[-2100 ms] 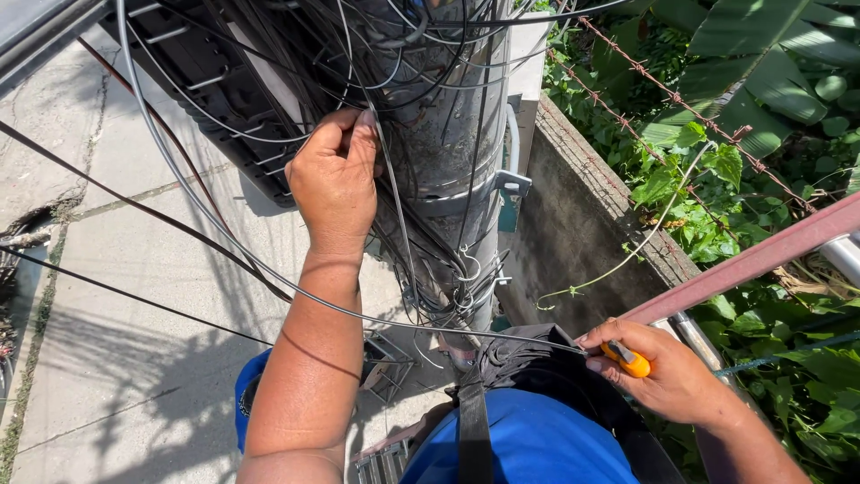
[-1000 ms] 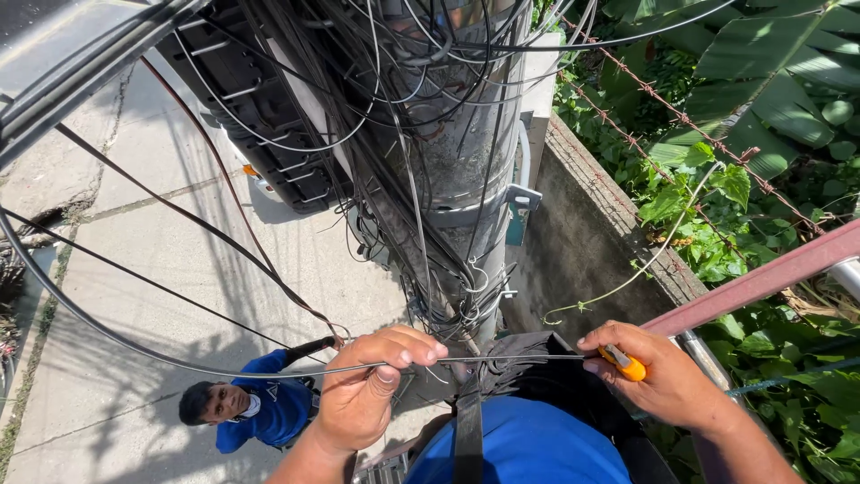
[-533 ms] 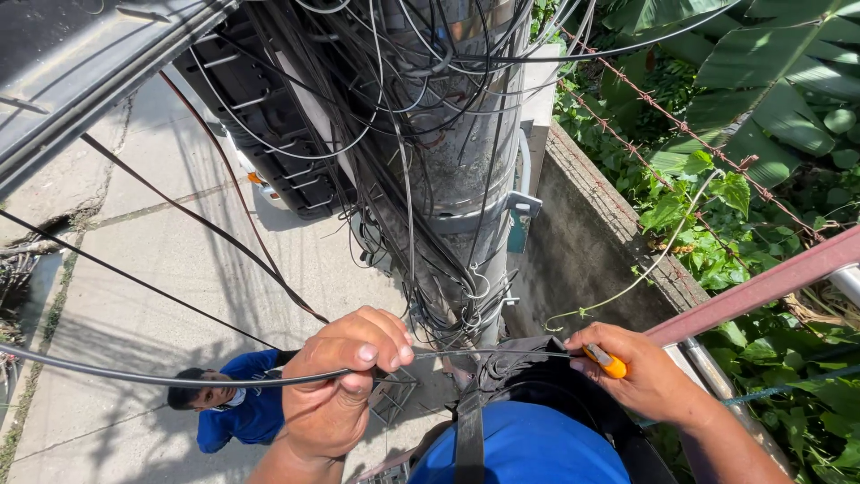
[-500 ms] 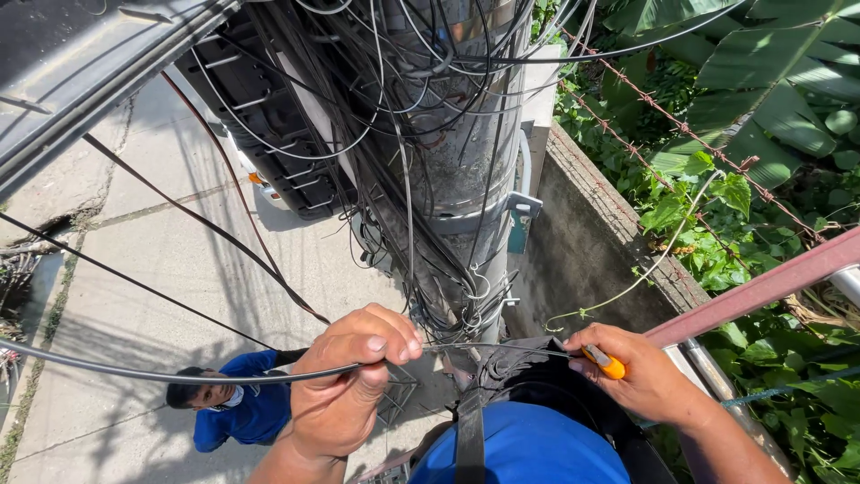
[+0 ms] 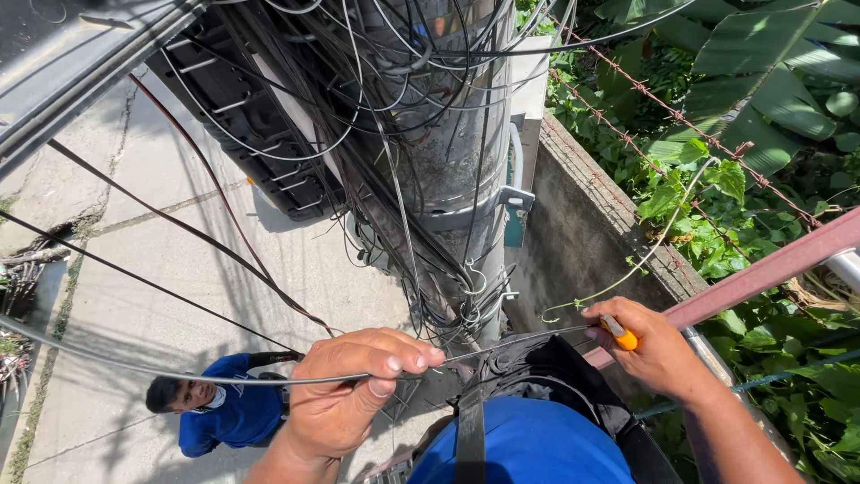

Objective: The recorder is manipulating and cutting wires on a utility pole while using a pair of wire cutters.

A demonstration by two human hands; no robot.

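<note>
The left hand point(image 5: 345, 394) is shut tight around a thin grey wire point(image 5: 224, 380). The wire runs out past this hand to the far left, and across to the right hand point(image 5: 654, 354). The right hand is closed on a small tool with an orange handle point(image 5: 621, 336), right where the wire ends. So the wire is stretched between the two hands, and the tool is working on its end. It looks like the step now is cutting or trimming the wire. Next, the left hand must keep the wire pulled straight while the tool bites.

Just under the hands is a black cloth bag point(image 5: 546, 376). I cannot see what is in it.

Past the hands stands a grey concrete pole point(image 5: 452, 152) wrapped in many black cables. Far below the left hand, a person in a blue shirt point(image 5: 224, 412) stands on the pavement.
</note>
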